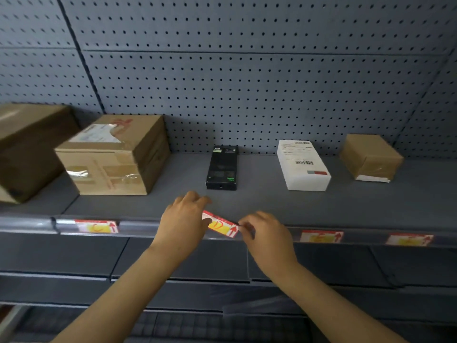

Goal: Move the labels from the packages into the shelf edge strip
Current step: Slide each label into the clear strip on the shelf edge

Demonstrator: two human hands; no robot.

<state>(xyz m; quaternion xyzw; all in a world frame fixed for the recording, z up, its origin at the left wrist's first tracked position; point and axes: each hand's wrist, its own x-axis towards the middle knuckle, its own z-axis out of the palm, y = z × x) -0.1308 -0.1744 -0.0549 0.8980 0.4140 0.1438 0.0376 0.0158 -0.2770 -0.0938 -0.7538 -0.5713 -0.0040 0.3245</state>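
Observation:
A red, white and yellow label [221, 224] sits tilted at the shelf edge strip [138, 226], just below the black box [222, 167]. My left hand [184, 220] pinches its left end and my right hand [265, 233] pinches its right end. Three similar labels sit in the strip: one under the cardboard box [97, 226], one under the white package [321, 236] and one at the far right [409, 239]. On the shelf stand a taped cardboard box [116, 154], a white package [303, 165] and a small brown parcel [371, 157].
A large brown carton [27, 149] stands at the far left of the shelf. Grey pegboard [247, 82] forms the back wall. Lower grey shelves [197, 278] run below my forearms.

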